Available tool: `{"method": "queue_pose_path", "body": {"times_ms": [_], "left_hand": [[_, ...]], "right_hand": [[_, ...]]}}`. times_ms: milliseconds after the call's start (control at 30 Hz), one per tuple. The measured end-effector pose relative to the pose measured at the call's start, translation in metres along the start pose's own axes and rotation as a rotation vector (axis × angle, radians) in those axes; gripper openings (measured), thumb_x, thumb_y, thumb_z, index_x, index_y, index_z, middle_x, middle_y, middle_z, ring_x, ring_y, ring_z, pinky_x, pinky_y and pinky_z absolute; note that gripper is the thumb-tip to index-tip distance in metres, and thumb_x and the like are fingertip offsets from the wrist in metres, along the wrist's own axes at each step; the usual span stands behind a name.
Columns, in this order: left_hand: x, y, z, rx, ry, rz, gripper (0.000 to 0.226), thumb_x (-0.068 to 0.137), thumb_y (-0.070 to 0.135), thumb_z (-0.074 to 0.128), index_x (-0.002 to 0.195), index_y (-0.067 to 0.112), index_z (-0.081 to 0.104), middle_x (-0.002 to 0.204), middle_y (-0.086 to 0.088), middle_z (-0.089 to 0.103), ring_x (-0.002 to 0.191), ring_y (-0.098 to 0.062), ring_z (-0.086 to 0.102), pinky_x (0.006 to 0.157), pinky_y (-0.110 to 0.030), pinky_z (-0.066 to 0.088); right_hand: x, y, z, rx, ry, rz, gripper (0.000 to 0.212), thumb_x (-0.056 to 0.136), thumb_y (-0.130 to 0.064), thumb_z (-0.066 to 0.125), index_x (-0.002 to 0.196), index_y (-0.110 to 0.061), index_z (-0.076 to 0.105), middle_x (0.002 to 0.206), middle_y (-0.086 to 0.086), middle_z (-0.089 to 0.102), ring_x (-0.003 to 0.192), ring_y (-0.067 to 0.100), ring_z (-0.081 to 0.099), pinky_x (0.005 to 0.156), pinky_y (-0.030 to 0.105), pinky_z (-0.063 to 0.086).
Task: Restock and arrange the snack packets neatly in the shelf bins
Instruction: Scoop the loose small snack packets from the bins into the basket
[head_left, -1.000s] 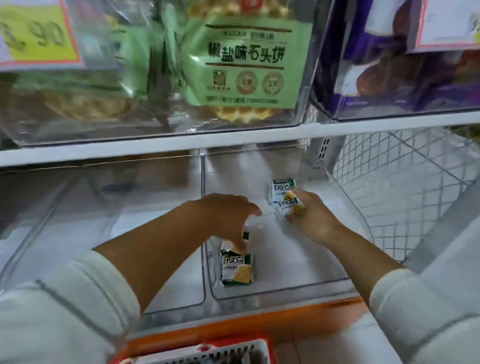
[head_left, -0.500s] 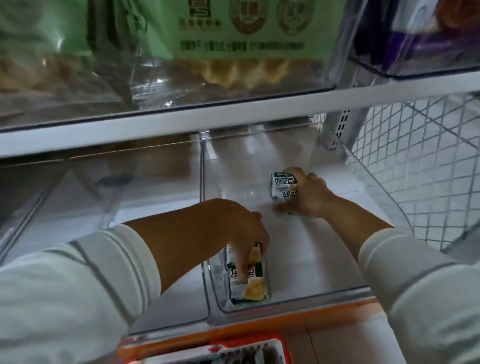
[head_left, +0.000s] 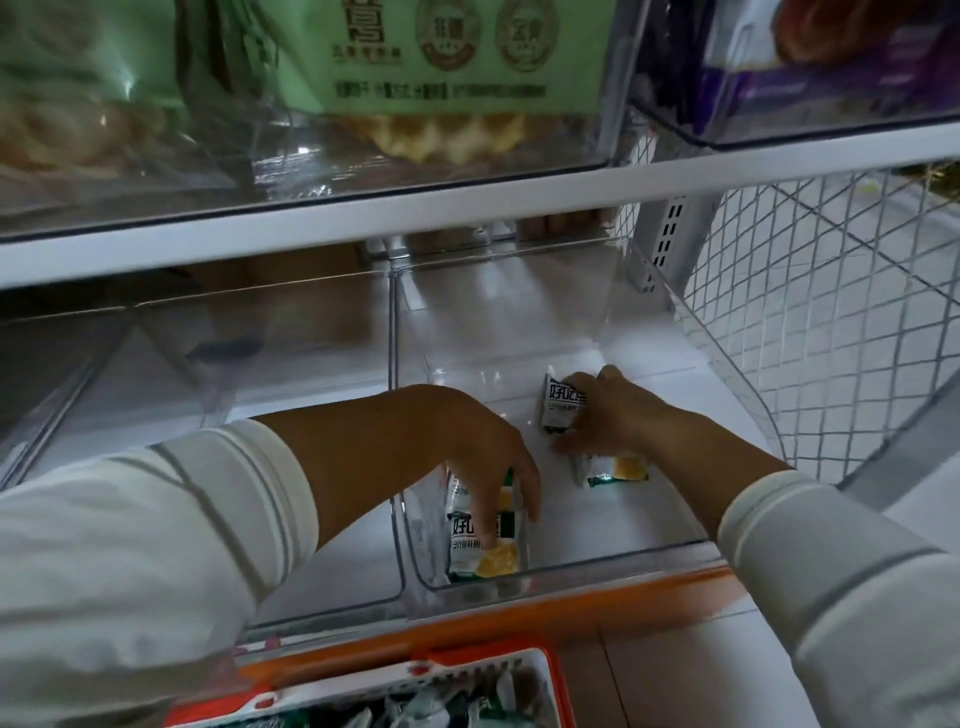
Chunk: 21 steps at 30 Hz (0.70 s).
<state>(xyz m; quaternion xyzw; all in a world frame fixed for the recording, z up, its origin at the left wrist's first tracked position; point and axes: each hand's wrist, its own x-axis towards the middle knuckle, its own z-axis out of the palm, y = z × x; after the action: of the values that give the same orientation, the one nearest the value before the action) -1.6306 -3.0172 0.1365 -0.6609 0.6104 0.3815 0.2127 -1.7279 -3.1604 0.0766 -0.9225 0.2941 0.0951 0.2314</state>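
I'm looking at a shop aisle: white shelves (head_left: 363, 234) carry clear plastic bins (head_left: 727, 374), the upper ones filled with green waffle packs (head_left: 441, 78) and purple packs (head_left: 831, 67). A wire mesh panel (head_left: 841, 312) closes the shelf end, and a red basket (head_left: 561, 691) of small packets (head_left: 426, 711) sits below.

The front packet (head_left: 480, 545) at lower centre is printed white with a green band, black lettering and a yellow patch; white and black lettering are shown on the rear packet (head_left: 563, 405). The left sleeve (head_left: 130, 545) and right sleeve (head_left: 841, 582) are white, crossed by thin grey stripes. The basket (head_left: 550, 670) at the bottom is coloured orange-red, the large bag (head_left: 441, 67) at the top pale green, the packs (head_left: 810, 67) at upper right purple
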Motion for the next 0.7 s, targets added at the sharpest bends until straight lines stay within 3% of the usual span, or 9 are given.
{"method": "queue_pose_path", "body": {"times_ms": [100, 167, 233, 300, 467, 567, 700], "left_hand": [[0.002, 0.005, 0.003, 0.039, -0.012, 0.025, 0.059, 0.081, 0.035, 0.079, 0.135, 0.03, 0.055, 0.129, 0.006, 0.047, 0.101, -0.006, 0.038, 0.064, -0.008, 0.031], [0.003, 0.005, 0.006, 0.066, -0.017, 0.012, 0.061, 0.081, 0.037, 0.079, 0.136, 0.026, 0.054, 0.132, 0.004, 0.05, 0.102, -0.007, 0.04, 0.068, -0.011, 0.033], [0.0, 0.003, 0.006, 0.06, -0.002, -0.016, 0.059, 0.079, 0.04, 0.08, 0.131, 0.024, 0.056, 0.127, 0.004, 0.054, 0.104, -0.01, 0.044, 0.078, -0.02, 0.038], [-0.006, -0.001, 0.004, -0.006, 0.081, -0.037, 0.054, 0.078, 0.041, 0.081, 0.124, 0.024, 0.06, 0.119, 0.006, 0.056, 0.104, -0.012, 0.048, 0.079, -0.022, 0.04], [-0.033, 0.004, -0.002, -0.284, 0.643, -0.074, 0.038, 0.073, 0.034, 0.085, 0.105, 0.032, 0.065, 0.104, 0.009, 0.053, 0.098, -0.011, 0.05, 0.076, -0.022, 0.041], [-0.058, 0.01, 0.01, -0.475, 0.962, -0.011, 0.034, 0.067, 0.024, 0.089, 0.091, 0.03, 0.066, 0.092, 0.006, 0.056, 0.087, -0.012, 0.056, 0.073, -0.022, 0.044], [-0.115, 0.036, 0.05, -0.773, 1.171, 0.003, 0.03, 0.068, 0.021, 0.09, 0.079, 0.032, 0.064, 0.094, 0.0, 0.059, 0.073, -0.019, 0.064, 0.057, -0.031, 0.059]], "right_hand": [[-0.006, 0.003, 0.0, 0.05, -0.032, 0.02, 0.072, 0.073, -0.042, 0.078, 0.134, -0.025, 0.042, 0.123, 0.007, 0.042, 0.107, 0.025, 0.053, 0.081, 0.027, 0.043], [-0.01, 0.005, 0.0, 0.097, -0.014, 0.017, 0.07, 0.072, -0.041, 0.079, 0.13, -0.025, 0.044, 0.122, 0.008, 0.046, 0.103, 0.024, 0.054, 0.079, 0.028, 0.045], [-0.017, 0.005, 0.001, 0.152, 0.022, -0.004, 0.066, 0.07, -0.042, 0.079, 0.125, -0.025, 0.046, 0.116, 0.008, 0.05, 0.1, 0.023, 0.055, 0.078, 0.028, 0.046], [-0.027, 0.004, 0.0, 0.205, 0.072, -0.04, 0.06, 0.069, -0.045, 0.08, 0.116, -0.027, 0.048, 0.11, 0.007, 0.052, 0.098, 0.021, 0.056, 0.074, 0.027, 0.045], [-0.059, -0.006, -0.015, 0.497, 0.283, -0.082, 0.058, 0.057, -0.058, 0.075, 0.106, -0.036, 0.054, 0.106, 0.004, 0.06, 0.086, 0.016, 0.063, 0.065, 0.027, 0.05], [-0.091, -0.024, -0.038, 0.582, 0.429, -0.128, 0.047, 0.064, -0.054, 0.076, 0.102, -0.031, 0.059, 0.101, 0.0, 0.064, 0.082, 0.011, 0.064, 0.061, 0.026, 0.048], [-0.15, -0.057, -0.041, 0.717, 0.45, -0.173, 0.056, 0.058, -0.062, 0.071, 0.103, -0.031, 0.059, 0.106, -0.002, 0.066, 0.091, 0.013, 0.065, 0.081, 0.04, 0.055]]}}
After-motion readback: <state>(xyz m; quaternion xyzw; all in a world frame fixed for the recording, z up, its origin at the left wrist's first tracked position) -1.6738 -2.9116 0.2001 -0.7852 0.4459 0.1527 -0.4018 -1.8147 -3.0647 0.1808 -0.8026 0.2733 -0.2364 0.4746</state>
